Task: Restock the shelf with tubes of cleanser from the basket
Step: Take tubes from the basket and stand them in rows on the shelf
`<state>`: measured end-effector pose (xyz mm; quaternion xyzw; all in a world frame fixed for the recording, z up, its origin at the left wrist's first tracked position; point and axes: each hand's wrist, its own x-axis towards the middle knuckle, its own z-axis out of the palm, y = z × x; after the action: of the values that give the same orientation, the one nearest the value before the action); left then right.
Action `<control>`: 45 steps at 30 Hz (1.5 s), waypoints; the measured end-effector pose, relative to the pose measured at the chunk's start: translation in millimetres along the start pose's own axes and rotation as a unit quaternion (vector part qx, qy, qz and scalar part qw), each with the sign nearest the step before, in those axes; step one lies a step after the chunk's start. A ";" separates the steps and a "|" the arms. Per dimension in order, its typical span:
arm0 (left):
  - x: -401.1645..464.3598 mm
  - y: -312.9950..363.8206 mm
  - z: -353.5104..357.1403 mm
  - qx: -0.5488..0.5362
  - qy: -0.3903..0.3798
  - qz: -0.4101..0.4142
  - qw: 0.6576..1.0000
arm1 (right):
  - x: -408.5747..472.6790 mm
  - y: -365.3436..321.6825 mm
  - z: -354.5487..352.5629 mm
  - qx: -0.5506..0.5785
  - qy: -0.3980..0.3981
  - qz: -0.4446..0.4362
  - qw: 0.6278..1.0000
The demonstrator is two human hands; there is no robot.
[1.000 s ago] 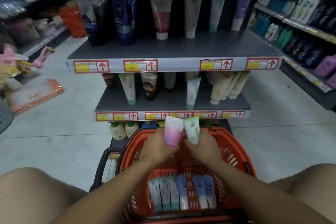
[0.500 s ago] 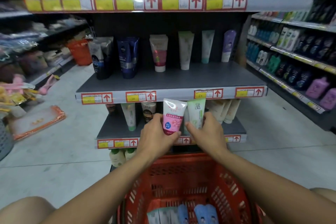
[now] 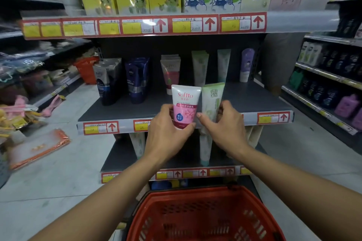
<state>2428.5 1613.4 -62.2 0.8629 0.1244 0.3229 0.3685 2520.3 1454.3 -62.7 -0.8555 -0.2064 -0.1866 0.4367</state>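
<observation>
At frame centre, our left hand [image 3: 168, 133] grips the pink Softto cleanser tube [image 3: 185, 106] and our right hand [image 3: 225, 127] grips the green cleanser tube [image 3: 212, 101], both at the middle shelf [image 3: 254, 101] edge, not yet placed. The red basket [image 3: 205, 215] sits below; its contents are unseen.
</observation>
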 end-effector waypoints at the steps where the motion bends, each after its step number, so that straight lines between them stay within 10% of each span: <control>1: 5.1 1.7 -0.4 0.000 0.004 0.007 1.000 | 5.6 -0.8 -0.9 0.005 0.007 -0.006 1.000; 16: 93.3 -0.8 12.1 0.056 0.048 -0.007 0.997 | 79.4 10.6 12.3 0.007 0.035 0.002 0.999; 45: 152.3 -30.3 20.3 0.120 -0.052 -0.157 0.979 | 151.7 36.5 42.4 -0.179 -0.149 0.060 0.971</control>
<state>2558.3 1692.2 -23.6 0.8860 0.2764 0.1990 0.3146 2673.2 1498.6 -34.6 -0.9488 -0.1805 -0.0640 0.2511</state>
